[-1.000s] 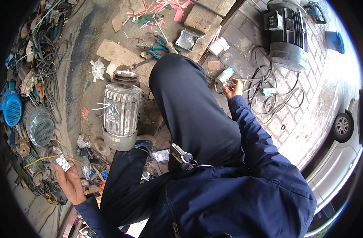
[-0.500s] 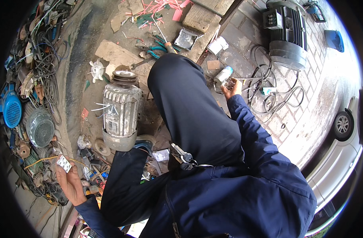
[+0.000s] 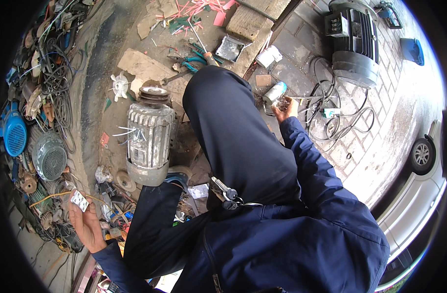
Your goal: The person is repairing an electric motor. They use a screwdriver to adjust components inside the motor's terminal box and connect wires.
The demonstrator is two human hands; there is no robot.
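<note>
On the left, my left hand [image 3: 89, 228] pinches a small white rectangular piece [image 3: 79, 200] with dark spots, close to the heap of parts. My right hand [image 3: 287, 110] is at the upper right, thumb and fingers curled together beside the near end of a small silver cylinder [image 3: 273, 93] with a blue-and-white end. What those fingers hold is too small to make out. An electric motor [image 3: 149, 139] with a grooved pulley [image 3: 153, 94] and loose white wires stands left of my knee. A white plastic fan [image 3: 119, 86] lies beside the pulley.
Cables and motor covers pile up along the left, including a blue cover [image 3: 14, 133]. Pliers [image 3: 190, 62] and a screwdriver [image 3: 209, 59] lie beyond my knee, near a square metal cover [image 3: 229, 48]. A larger motor [image 3: 354, 44], a coiled cable [image 3: 326, 100] and a parked car [image 3: 414, 195] are to the right.
</note>
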